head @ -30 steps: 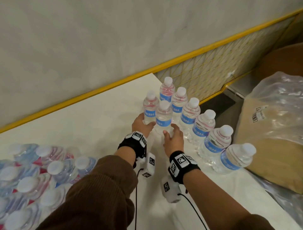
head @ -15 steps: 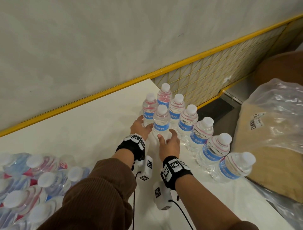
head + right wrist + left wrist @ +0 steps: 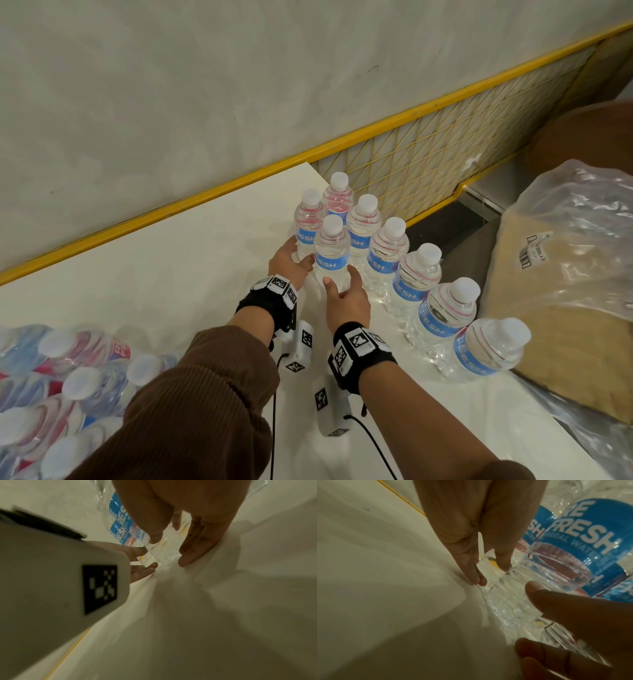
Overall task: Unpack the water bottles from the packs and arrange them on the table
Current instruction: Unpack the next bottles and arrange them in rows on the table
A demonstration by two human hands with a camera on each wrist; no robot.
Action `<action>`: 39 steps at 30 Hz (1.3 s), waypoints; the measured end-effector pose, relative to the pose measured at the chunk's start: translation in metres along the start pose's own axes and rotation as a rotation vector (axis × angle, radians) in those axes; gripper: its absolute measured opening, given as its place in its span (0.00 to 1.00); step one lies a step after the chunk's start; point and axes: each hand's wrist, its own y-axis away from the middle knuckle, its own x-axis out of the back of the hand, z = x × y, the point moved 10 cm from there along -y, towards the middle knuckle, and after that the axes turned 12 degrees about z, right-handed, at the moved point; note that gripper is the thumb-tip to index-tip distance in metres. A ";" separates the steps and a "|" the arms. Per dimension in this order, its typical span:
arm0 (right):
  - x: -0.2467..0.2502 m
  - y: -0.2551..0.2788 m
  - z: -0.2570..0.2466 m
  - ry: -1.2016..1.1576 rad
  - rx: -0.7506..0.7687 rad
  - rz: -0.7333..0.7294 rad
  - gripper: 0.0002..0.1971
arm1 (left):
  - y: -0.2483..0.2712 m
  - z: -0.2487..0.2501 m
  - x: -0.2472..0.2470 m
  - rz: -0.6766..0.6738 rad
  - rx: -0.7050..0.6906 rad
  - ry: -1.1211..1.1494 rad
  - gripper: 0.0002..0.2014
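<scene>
Head view shows your left hand (image 3: 289, 262) and right hand (image 3: 347, 301) flanking the front bottle (image 3: 331, 251), a clear ribbed plastic bottle with a white screw cap and a glossy blue "FRESH" label, standing upright on the smooth cream table (image 3: 171, 267). Your left fingers lie straight against the foot of the bottle behind it (image 3: 308, 222), thumb reaching toward the front one; your right fingers are extended and relaxed around the front bottle's base, so neither hand is clenched or gripping. Left wrist view confirms it: straight fingers (image 3: 471, 566) touch the table beside the ridged transparent base (image 3: 505, 601), thumb held apart. Right wrist view shows your right fingers (image 3: 193, 547) spread flat at the bottle's foot. Six more identical bottles form a diagonal row (image 3: 428, 294) along the table's right edge. At lower left lies a shrink-wrapped pack of bottles (image 3: 61, 377), caps up under crinkled film. Right of the table sits a crumpled clear plastic bag (image 3: 565, 260) over tan material, before a yellow wire-mesh panel (image 3: 428, 161).
</scene>
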 end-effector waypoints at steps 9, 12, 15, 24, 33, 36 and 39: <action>-0.003 -0.004 0.005 0.000 -0.024 0.005 0.30 | -0.002 -0.003 -0.002 -0.019 0.009 0.026 0.24; -0.003 -0.004 0.004 -0.014 -0.037 0.001 0.30 | -0.002 -0.003 -0.002 -0.034 0.010 0.024 0.25; -0.002 -0.003 0.003 -0.014 -0.038 0.001 0.30 | -0.002 -0.003 -0.002 -0.034 -0.001 0.023 0.24; 0.008 0.003 0.001 -0.072 -0.067 -0.020 0.33 | 0.002 -0.005 0.005 -0.061 0.049 -0.139 0.36; 0.023 0.044 0.015 -0.010 0.026 -0.256 0.37 | 0.038 0.033 0.054 -0.169 0.145 -0.239 0.29; 0.024 0.054 0.005 0.016 0.104 -0.308 0.40 | 0.058 0.041 0.074 -0.171 0.134 -0.228 0.25; 0.021 0.052 -0.004 0.085 0.126 -0.320 0.39 | 0.081 0.034 0.089 -0.177 0.185 -0.187 0.23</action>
